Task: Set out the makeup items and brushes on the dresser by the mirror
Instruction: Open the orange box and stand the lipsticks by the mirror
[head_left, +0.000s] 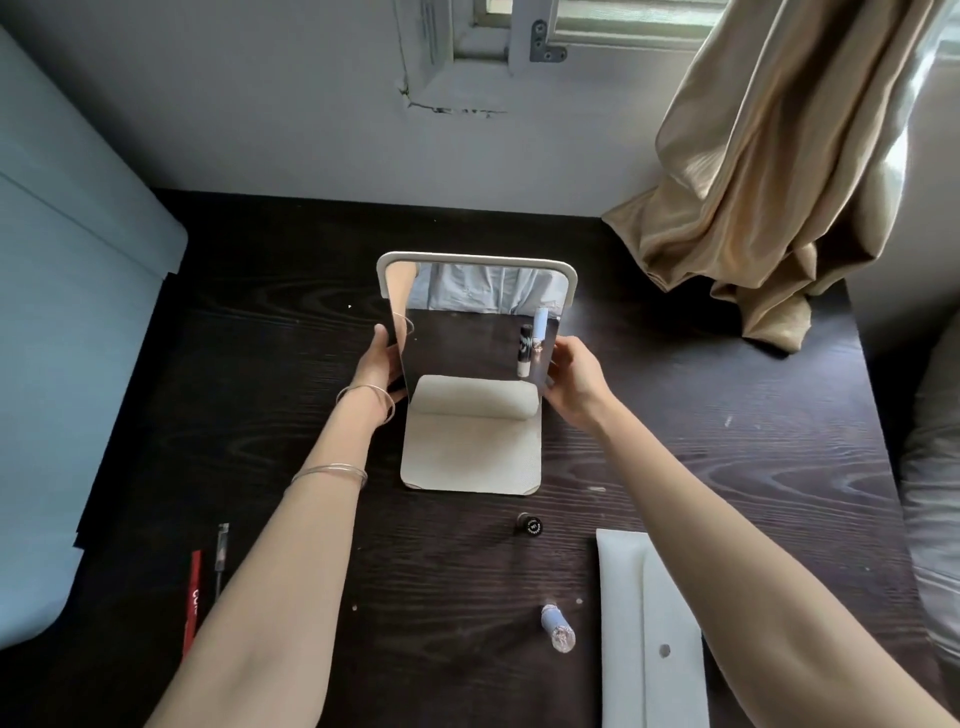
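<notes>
A white-framed standing mirror (467, 343) sits mid-dresser on a flat white base (470, 457). My left hand (379, 364) grips the tilted glass panel's left edge and my right hand (574, 382) grips its right edge. In front of the base stands a small black-capped tube (529, 524). A clear bottle with a pale blue cap (558, 626) lies nearer me. Both show as reflections in the glass. A red tube (191, 603) and a thin dark stick (222, 553) lie at the near left, partly hidden by my left arm.
The dresser (260, 374) top is dark wood. A white pouch (649, 623) lies at the near right under my right arm. A beige curtain (769, 197) drapes onto the back right corner. A pale blue surface (62, 322) borders the left; the wall stands behind.
</notes>
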